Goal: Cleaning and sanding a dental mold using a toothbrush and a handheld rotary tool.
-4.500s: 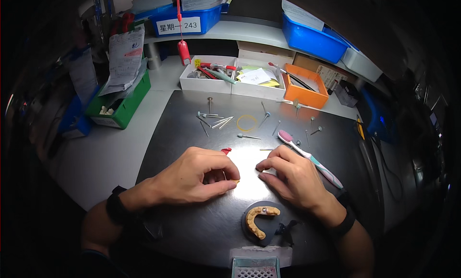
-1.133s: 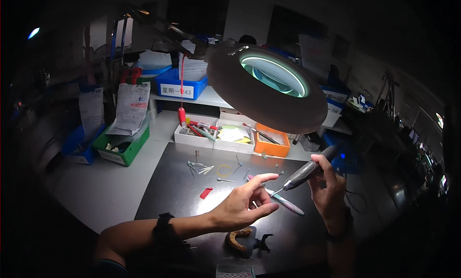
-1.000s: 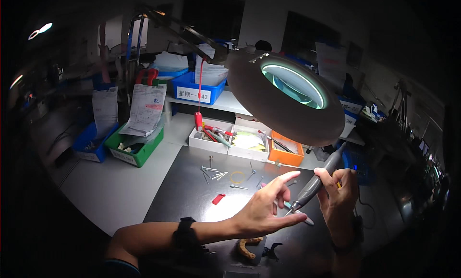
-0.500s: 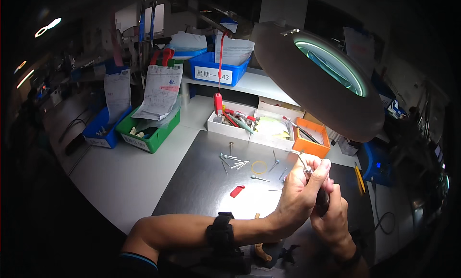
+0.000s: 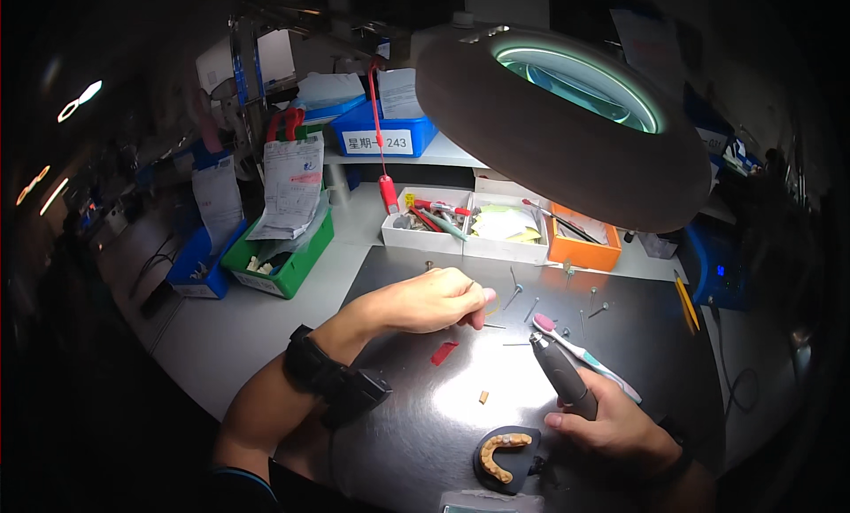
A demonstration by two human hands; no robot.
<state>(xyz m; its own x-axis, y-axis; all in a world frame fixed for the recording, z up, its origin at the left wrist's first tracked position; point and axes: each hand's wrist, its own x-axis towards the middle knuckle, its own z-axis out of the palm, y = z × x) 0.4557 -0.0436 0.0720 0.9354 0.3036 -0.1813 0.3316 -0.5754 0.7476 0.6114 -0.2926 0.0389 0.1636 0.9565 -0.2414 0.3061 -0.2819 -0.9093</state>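
Note:
My right hand (image 5: 615, 424) is wrapped round a dark grey rotary handpiece (image 5: 565, 376), its metal tip pointing up and to the left. I cannot make out a bur in that tip. My left hand (image 5: 434, 302) reaches over the loose metal burs (image 5: 513, 293) with thumb and fingers pressed together. What they pinch, if anything, is hidden. A toothbrush (image 5: 598, 367) with a pink head lies just beyond the handpiece. Nearer me sits a tan dental arch model (image 5: 500, 464) on a dark base, with a small tan piece (image 5: 483, 397) beyond it.
A red scrap (image 5: 444, 353) lies on the dark mat. White boxes (image 5: 505, 251) of tools and papers and an orange box (image 5: 584, 254) line its far edge. A ring magnifier lamp (image 5: 558, 150) hangs overhead. Green (image 5: 283, 278) and blue (image 5: 199, 283) bins stand left, yellow tweezers (image 5: 686, 300) right.
My hands were together at the handpiece and have parted. The left moved left to the burs; the right lowered with the handpiece, uncovering the toothbrush and dental model.

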